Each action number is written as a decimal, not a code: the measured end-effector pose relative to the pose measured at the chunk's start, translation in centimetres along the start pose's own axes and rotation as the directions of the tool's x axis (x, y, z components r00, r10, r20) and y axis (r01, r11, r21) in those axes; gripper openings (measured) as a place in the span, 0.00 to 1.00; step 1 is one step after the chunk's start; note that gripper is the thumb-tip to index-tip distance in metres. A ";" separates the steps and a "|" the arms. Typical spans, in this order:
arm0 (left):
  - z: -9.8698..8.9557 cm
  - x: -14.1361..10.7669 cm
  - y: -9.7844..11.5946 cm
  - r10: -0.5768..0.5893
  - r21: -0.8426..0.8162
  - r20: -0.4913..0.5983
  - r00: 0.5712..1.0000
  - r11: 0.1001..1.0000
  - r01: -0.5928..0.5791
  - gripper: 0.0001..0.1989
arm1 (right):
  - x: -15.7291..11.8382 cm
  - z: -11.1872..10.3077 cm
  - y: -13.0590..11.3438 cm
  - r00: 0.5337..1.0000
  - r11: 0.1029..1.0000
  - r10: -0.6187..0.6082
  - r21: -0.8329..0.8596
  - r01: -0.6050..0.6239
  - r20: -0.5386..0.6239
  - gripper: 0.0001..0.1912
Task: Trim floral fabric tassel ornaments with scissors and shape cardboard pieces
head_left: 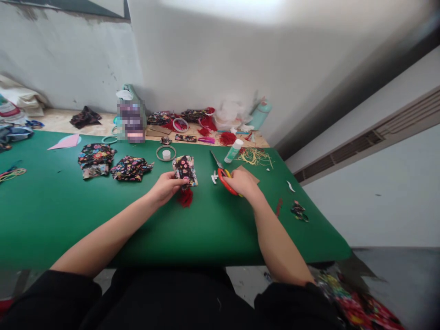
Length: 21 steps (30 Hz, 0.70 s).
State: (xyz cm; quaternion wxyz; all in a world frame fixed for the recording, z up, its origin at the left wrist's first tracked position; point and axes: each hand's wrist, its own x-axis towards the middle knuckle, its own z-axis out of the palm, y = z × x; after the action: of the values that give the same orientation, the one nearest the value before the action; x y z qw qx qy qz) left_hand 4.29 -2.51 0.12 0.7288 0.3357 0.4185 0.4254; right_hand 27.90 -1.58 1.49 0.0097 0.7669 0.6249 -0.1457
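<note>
Head view has the left hand [167, 187] pinched on a floral fabric piece [185, 168], thumb flat over its lower part and the other fingers mostly hidden beneath; the piece is held over the green table [165, 233] in front of the person, with red thread [186, 198] just below. The right hand [243, 183] is curled round the handles of the scissors [221, 177], whose blades point forward, apart from the fabric, and look closed or nearly so.

Good handling here, I judge, means holding the fabric flat and taut, with the thumb well clear of the blades and the points turned away from the left hand. The red thread looks apt to snag, so it is best held aside, and the white scraps [214, 177] beside the scissors are best brushed off.

As for containers, a glue stick [233, 151] leans beyond the scissors, its glue out of sight. A small white pot or cap [166, 155] sits within a ring [157, 153]. At the back, a white tub [224, 123] has pale crumpled stuff heaped at its top; what the teal bottle [261, 114] beside it holds, I cannot tell
</note>
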 end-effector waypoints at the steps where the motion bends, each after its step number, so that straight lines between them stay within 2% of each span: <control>1: 0.0 0.0 0.0 -0.012 0.012 0.002 1.000 1.000 0.012 0.13 | 0.2 -0.1 0.3 1.000 0.996 0.001 0.085 -0.001 -0.007 0.17; 3: -0.1 0.0 -0.1 -0.020 0.020 -0.009 1.000 1.000 0.020 0.12 | 0.5 -0.1 0.7 1.000 0.947 0.010 0.321 -0.005 -0.013 0.15; 5: -0.2 0.0 -0.2 -0.016 0.016 -0.033 0.999 1.000 0.016 0.13 | 0.7 0.1 0.8 1.000 0.845 -0.001 0.535 -0.001 0.004 0.13; 10: -0.2 0.1 -0.2 0.051 0.030 -0.048 0.998 0.998 -0.049 0.15 | 0.2 0.9 -0.5 0.994 0.647 -0.096 0.762 0.021 0.054 0.09; 11: -0.1 0.1 -0.1 0.071 0.034 -0.045 0.996 0.997 -0.070 0.14 | 0.0 1.0 -0.9 0.990 0.563 -0.129 0.826 0.022 0.061 0.08; 14: 0.0 0.2 0.3 0.122 0.048 -0.042 0.992 0.992 -0.120 0.14 | -0.7 0.7 -1.8 0.965 0.170 -0.257 0.985 -0.010 0.054 0.05; 15: 0.0 0.2 0.4 0.130 0.051 -0.041 0.991 0.991 -0.128 0.14 | -0.9 0.5 -1.9 0.957 0.070 -0.287 0.997 -0.026 0.045 0.05; 16: 0.1 0.3 0.6 0.131 0.054 -0.042 0.991 0.990 -0.129 0.14 | -1.2 0.3 -2.0 0.951 0.022 -0.306 0.999 -0.033 0.038 0.05; 18: 0.3 0.5 0.8 0.114 0.063 -0.054 0.992 0.992 -0.111 0.13 | -1.9 0.1 -2.0 0.943 -0.013 -0.327 0.998 -0.065 0.057 0.07; 21: 0.7 1.1 1.2 0.056 0.042 -0.095 0.994 0.998 -0.052 0.10 | -3.4 0.5 -1.8 0.925 -0.060 -0.355 0.984 -0.170 0.138 0.18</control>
State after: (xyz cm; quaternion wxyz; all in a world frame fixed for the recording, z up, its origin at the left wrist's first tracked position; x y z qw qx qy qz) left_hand 4.82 -1.11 1.12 0.6892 0.3404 0.4523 0.4523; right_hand 25.46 -4.58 2.08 -0.4465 0.4441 0.3594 -0.6886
